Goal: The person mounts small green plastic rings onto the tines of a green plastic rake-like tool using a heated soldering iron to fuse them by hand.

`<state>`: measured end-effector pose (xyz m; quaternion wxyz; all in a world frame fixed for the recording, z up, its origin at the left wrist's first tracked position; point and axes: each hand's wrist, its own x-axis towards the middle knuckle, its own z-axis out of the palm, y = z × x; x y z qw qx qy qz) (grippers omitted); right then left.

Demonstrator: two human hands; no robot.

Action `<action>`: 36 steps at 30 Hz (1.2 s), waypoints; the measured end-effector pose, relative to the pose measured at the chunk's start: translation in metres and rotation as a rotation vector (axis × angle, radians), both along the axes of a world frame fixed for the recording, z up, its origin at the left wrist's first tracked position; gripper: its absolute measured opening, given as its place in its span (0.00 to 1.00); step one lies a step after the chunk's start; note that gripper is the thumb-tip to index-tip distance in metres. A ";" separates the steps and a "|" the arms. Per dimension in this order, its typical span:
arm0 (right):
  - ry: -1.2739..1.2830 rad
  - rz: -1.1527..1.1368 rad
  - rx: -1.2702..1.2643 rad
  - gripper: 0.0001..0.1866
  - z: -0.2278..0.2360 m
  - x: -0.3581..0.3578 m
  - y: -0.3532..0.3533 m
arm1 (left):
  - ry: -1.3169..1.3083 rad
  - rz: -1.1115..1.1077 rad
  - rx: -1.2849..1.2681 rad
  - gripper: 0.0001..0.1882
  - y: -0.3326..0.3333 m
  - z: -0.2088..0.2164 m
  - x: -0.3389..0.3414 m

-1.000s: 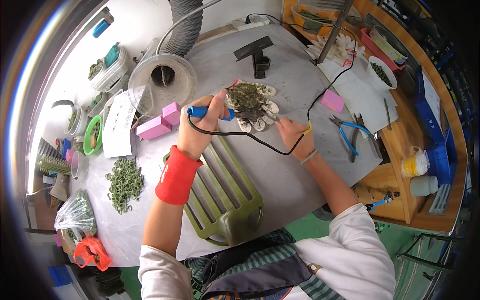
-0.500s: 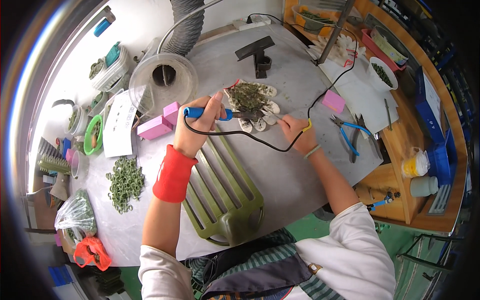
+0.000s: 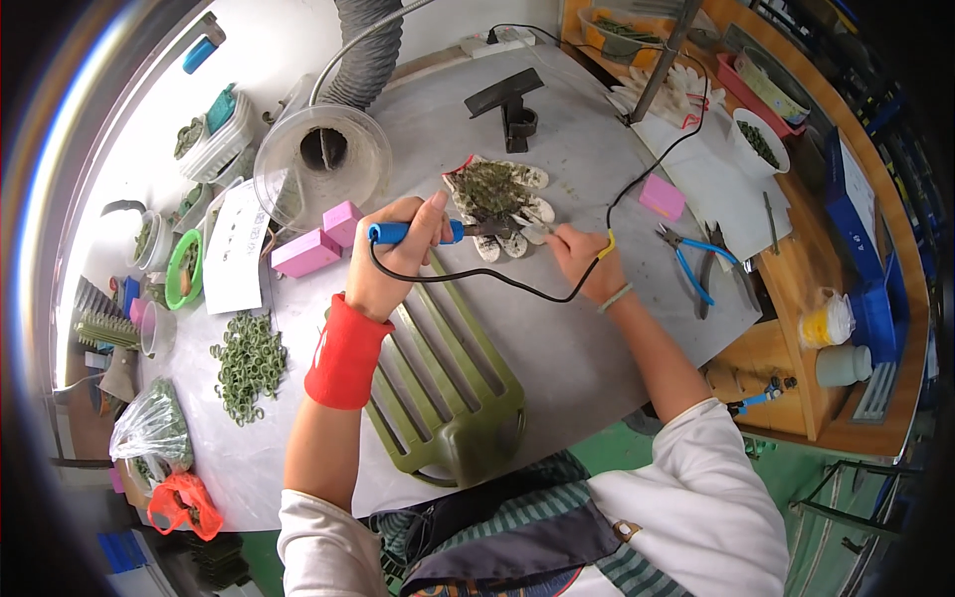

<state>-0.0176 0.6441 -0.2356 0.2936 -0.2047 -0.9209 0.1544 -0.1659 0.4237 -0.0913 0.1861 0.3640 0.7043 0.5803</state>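
Observation:
My left hand (image 3: 390,267), closed, grips a blue-handled soldering iron (image 3: 388,233) whose dark metal end points right. My right hand (image 3: 589,267) pinches a small pale metal blade-like tool (image 3: 535,231), its exact kind partly hidden by the fingers. The tips of the two tools meet or nearly meet over the lower edge of a white speckled work glove (image 3: 537,178). Green-brown scraps (image 3: 484,191) are heaped on the glove. A black cord runs from the iron's handle across to my right wrist. Under my left wrist lies a green slotted plastic piece (image 3: 468,398).
A pile of green rings (image 3: 249,366) lies at left near pink blocks (image 3: 305,255) and a clear suction hood (image 3: 279,194). Behind the glove stands a black holder (image 3: 514,114). To the right are blue-handled pliers (image 3: 688,261), a pink block (image 3: 662,197) and a white cup (image 3: 758,144).
Both hands keep nearly the same place and grip. The pale tool in my right hand has turned slightly at the iron's tip, and the whole view has shifted a little.

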 end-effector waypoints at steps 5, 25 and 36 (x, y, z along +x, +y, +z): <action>-0.058 -0.051 -0.001 0.12 0.008 0.001 0.002 | 0.029 0.020 -0.023 0.23 -0.004 0.006 0.006; -0.007 -0.131 0.046 0.16 0.001 0.014 0.004 | -0.255 0.234 0.085 0.20 -0.002 -0.010 0.004; 0.407 -0.130 -0.311 0.09 0.008 0.003 -0.012 | -0.982 0.169 0.547 0.15 -0.041 -0.060 0.002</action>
